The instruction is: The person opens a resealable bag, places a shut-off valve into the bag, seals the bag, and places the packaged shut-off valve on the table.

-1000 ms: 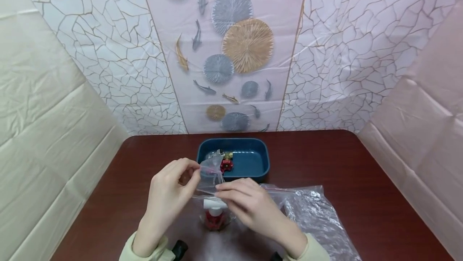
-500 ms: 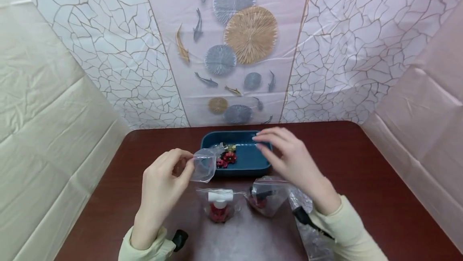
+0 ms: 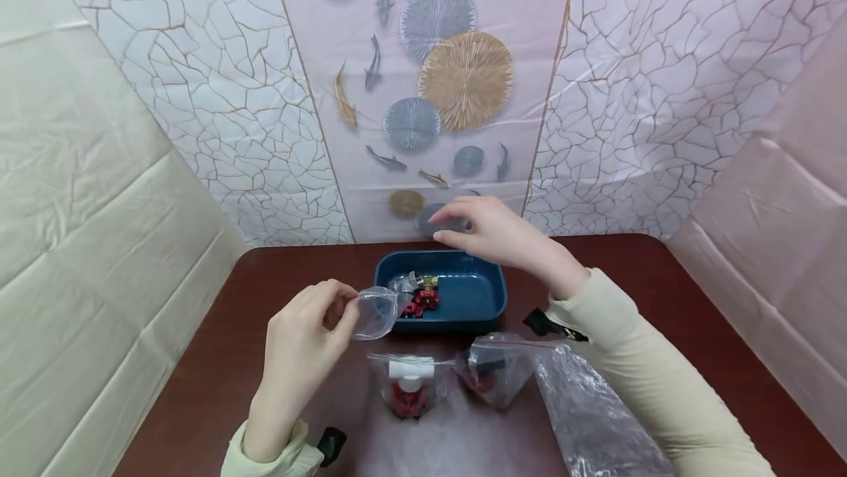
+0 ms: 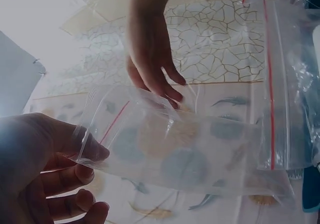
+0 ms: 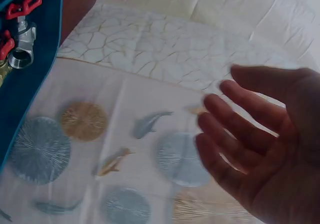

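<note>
My left hand (image 3: 306, 341) pinches the edge of a clear zip bag (image 3: 376, 315) between thumb and fingertips. In the left wrist view the bag (image 4: 185, 144) hangs flat, with a red zip line near the pinched corner. My right hand (image 3: 499, 236) is raised above the far rim of a blue tray (image 3: 473, 323), holding nothing, its fingers loosely bent. Inside the tray's left side lie valves (image 3: 426, 298) with red handles and brass or silvery bodies. One silvery valve (image 5: 24, 38) shows clearly in the right wrist view.
In front of the tray stands a zip bag with a white-topped, red-handled valve (image 3: 409, 392). Right of it another bag (image 3: 506, 378) holds a dark and red part. A larger crinkled plastic bag (image 3: 595, 418) lies at the right on the dark red table (image 3: 205, 381).
My right hand has left the bag held by the left and risen to the right, then over the tray's far rim. The left hand keeps its pinch, a little further left.
</note>
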`<action>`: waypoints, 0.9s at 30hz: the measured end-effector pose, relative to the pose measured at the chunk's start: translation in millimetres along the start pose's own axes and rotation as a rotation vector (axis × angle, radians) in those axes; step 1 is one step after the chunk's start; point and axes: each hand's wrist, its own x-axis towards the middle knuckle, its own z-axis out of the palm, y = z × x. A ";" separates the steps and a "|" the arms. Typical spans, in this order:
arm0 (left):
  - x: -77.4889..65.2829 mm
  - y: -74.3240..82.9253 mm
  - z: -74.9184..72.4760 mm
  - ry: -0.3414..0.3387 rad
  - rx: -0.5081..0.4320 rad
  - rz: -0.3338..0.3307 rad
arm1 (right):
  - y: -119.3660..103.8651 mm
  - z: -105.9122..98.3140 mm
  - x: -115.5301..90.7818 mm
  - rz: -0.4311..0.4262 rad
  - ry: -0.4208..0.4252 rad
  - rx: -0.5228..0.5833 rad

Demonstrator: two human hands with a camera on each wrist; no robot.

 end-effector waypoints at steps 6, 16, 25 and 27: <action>-6.2 -5.3 3.0 -0.068 0.051 -0.021 | 22.9 34.1 53.4 0.079 -0.267 -0.035; -13.1 -10.5 7.1 -0.108 0.095 -0.015 | 44.2 130.6 97.1 0.186 -0.601 -0.168; -13.1 -10.7 14.9 -0.139 0.083 0.006 | 51.0 177.2 99.2 0.367 -0.705 -0.211; -12.1 -11.1 14.5 -0.146 0.085 0.003 | 47.8 182.9 99.8 0.395 -0.700 -0.247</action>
